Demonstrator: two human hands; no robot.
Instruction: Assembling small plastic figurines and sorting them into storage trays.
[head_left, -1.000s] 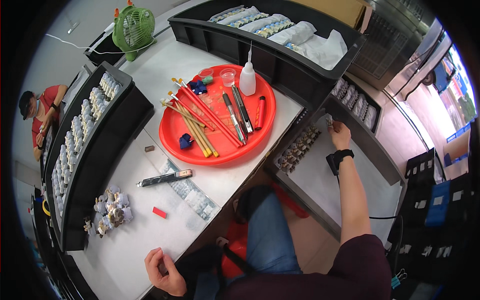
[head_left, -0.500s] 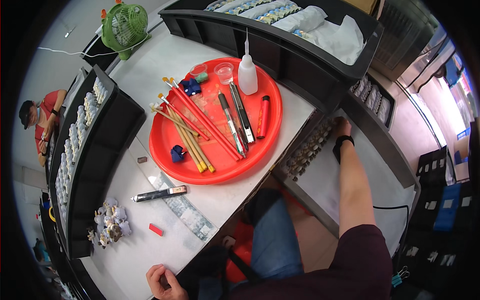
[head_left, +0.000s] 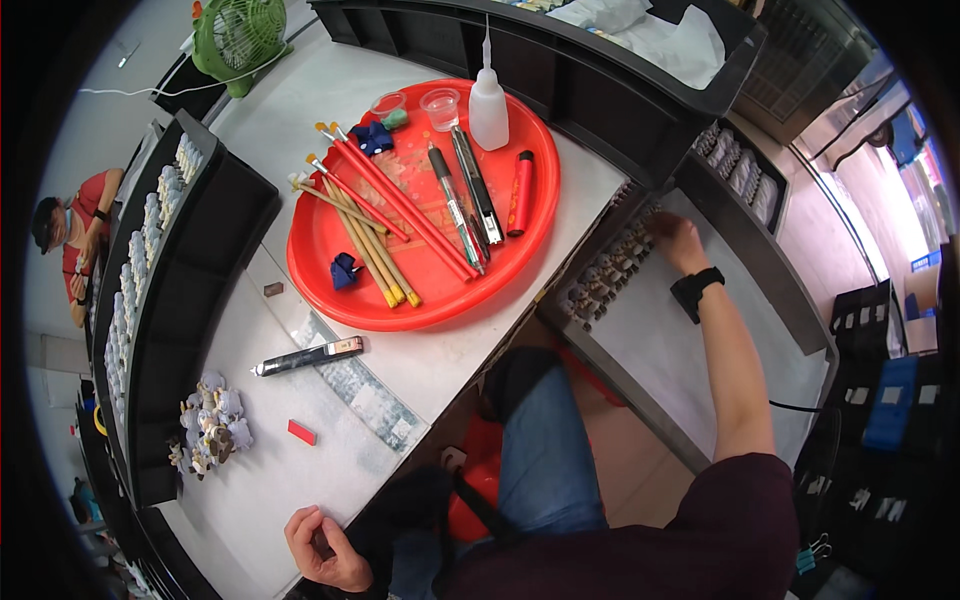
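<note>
My right hand (head_left: 682, 246) reaches into a grey-rimmed tray (head_left: 640, 425) at the right, over the far end of a row of small brownish figurines (head_left: 600, 283). Its fingers are blurred and partly hidden, so I cannot make out whether they hold one. A black band circles that wrist. My left hand (head_left: 325, 552) rests by the near edge of the white table, fingers loosely curled, thumb apart from them, nothing visible between. Farther up the table, nearest to it, are a small red block (head_left: 302, 432) and a cluster of small grey-white figurines (head_left: 215, 425).
A red round tray (head_left: 420, 318) carries brushes, pens, a white squeeze bottle (head_left: 489, 112) and small cups. A black-handled cutter (head_left: 308, 356) lies nearby. Black bins (head_left: 560, 75) stand behind and at left (head_left: 190, 290). A green fan (head_left: 238, 38) and another person (head_left: 88, 225) are at far left.
My right hand has come back slightly toward me along the figurine row, its wrist now more bent. The view has shifted, so the table things sit higher. My left hand stays by the table edge.
</note>
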